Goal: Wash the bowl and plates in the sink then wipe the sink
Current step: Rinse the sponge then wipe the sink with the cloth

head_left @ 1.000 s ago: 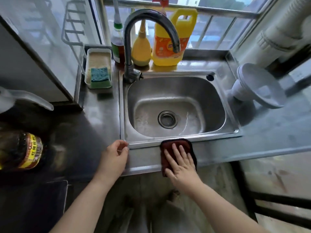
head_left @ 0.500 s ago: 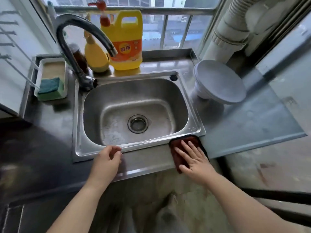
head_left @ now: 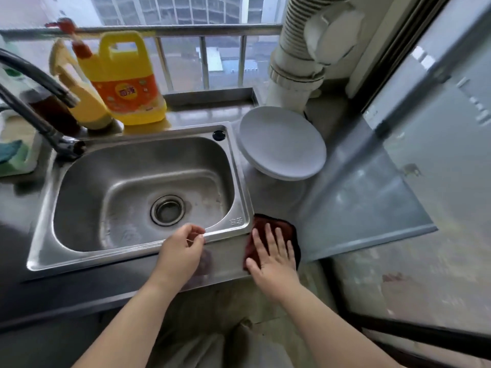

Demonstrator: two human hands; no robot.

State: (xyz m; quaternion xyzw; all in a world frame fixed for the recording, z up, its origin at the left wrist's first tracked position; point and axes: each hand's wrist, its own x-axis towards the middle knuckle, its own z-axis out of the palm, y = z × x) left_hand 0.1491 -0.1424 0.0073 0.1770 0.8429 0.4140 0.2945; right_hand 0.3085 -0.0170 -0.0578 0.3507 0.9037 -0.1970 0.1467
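My cloth point(head_left: 276, 229) has slid along the front ledge, from the middle of the sink's front rim a second ago to just past its front right corner now, and my view has swung right with it. My right hand point(head_left: 273, 254) lies flat on the cloth, fingers straight and spread, pressing it onto the steel counter point(head_left: 372, 208) rather than gripping it. The sink point(head_left: 239, 221) sits just beside the cloth on its left, basin bare, only streaks around the drain point(head_left: 168, 210), no bowl or plate inside. My left hand point(head_left: 183, 251) has kept pace, resting at the front rim with fingers loosely curled; thumb and forefinger look close together, but I can't make out anything held between them. The washed dishes, a white plate point(head_left: 281, 144) tilted over what looks like a bowl beneath it, stand on the counter to the right of the sink, apart from my cloth. Behind the sink are the yellow detergent jug point(head_left: 125, 83) and the tap point(head_left: 39, 102) off to the left. So washing looks finished and I'm well into the wipe: front edge covered, right side next, I'd say, and I'll have to steer round that plate.
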